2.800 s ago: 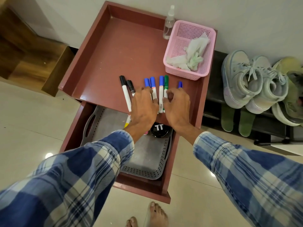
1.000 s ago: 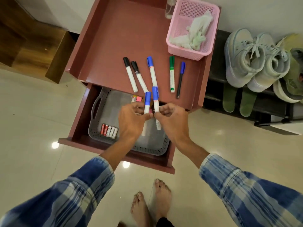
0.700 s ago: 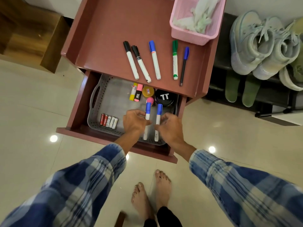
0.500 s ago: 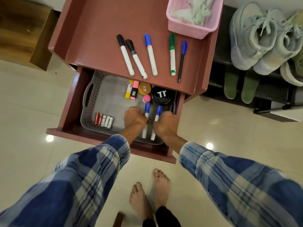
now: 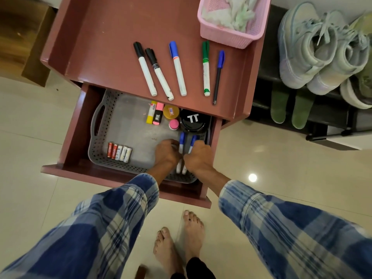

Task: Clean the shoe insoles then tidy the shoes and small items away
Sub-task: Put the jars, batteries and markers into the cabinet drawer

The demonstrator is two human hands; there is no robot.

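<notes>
Head view shows the left hand [image 5: 168, 153] and right hand [image 5: 198, 156] side by side, low in the grey tray [image 5: 96, 125] of the open drawer [image 5: 75, 125]. Each curls round a marker, the left marker [image 5: 182, 138] and the right marker [image 5: 193, 140]. Their blue caps stick out at 12 o'clock of the hands, and the white barrel ends show at 6 o'clock between the wrists. A black jar [image 5: 192, 120] sits at 12 o'clock of the caps, and batteries [image 5: 119, 152] lie at 9 o'clock of the left hand
</notes>
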